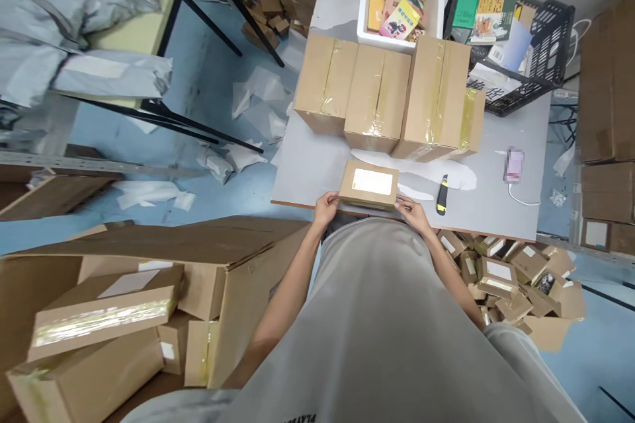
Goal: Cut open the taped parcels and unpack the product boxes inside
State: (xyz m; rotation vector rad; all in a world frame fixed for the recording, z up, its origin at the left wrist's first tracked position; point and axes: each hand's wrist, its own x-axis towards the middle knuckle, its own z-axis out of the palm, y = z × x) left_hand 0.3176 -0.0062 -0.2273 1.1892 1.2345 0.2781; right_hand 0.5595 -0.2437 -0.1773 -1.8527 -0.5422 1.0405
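Observation:
A small brown cardboard box [368,186] with a white label on its top lies at the front edge of the grey table. My left hand [325,209] grips its left end with the fingertips. At the right front corner, my right hand [413,213] pinches the same box. To the right of it lies a black and yellow box cutter [442,195]. Behind it stand several taped cardboard boxes [378,96] in a row, with white paper [459,174] flat on the table before them.
At the back are a white foam bin [364,13] and a black crate [546,46], both holding books. A phone [514,165] with a cable lies on the right. Large cartons of parcels flank me; the left carton [248,271] is nearer. Grey packages [114,76] cover another table.

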